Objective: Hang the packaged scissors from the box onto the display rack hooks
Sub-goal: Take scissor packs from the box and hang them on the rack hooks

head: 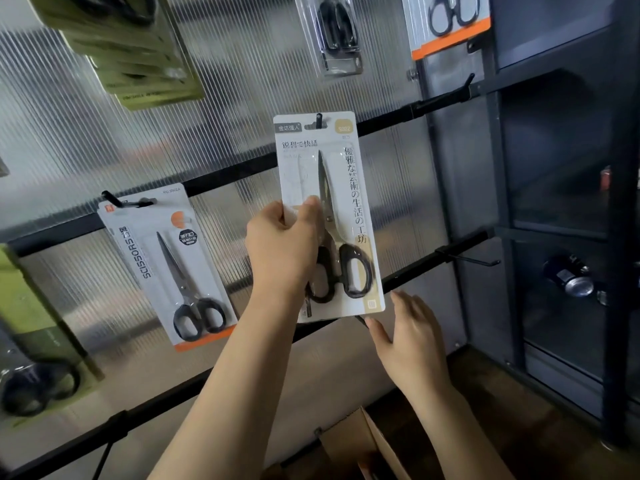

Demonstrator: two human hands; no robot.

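1. Brown cardboard box [360, 445] nearest, bottom centre.
2. My right hand [408, 341] is open, fingers relaxed, holding nothing, just below the pack.
3. My left hand [284, 244] pinches the white carded black-handled scissors pack [332, 216], its hang hole on a black rack hook [319, 118].
4. Far left, an orange-trimmed scissors pack [166, 265] hangs.
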